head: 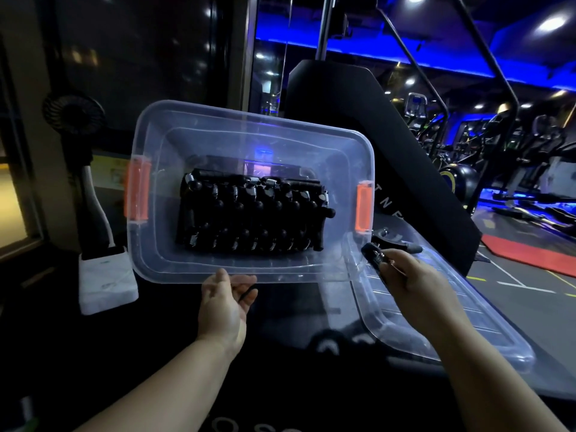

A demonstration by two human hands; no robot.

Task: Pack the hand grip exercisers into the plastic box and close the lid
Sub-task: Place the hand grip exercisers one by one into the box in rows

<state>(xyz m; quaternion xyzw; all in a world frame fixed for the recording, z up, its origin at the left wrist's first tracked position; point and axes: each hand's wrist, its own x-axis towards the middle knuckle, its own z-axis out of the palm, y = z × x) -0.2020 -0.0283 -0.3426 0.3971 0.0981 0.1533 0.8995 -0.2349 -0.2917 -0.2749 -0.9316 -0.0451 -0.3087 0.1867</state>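
A clear plastic box (156, 257) with orange side latches stands open on the dark counter. Inside it, several black hand grip exercisers (252, 213) with metal springs lie packed side by side in a row. My left hand (226, 302) is at the box's near rim, fingers curled under the edge. My right hand (408, 275) is just right of the box and grips one black exerciser (375, 257) by its handle. Another exerciser (396, 241) lies behind it on the clear lid (452, 325), which rests flat to the right of the box.
A white block-shaped base (106, 279) with a curved white stem and a small black fan (73, 112) stands left of the box. A black machine panel (374, 126) rises behind the counter. Gym equipment fills the blue-lit room at the right.
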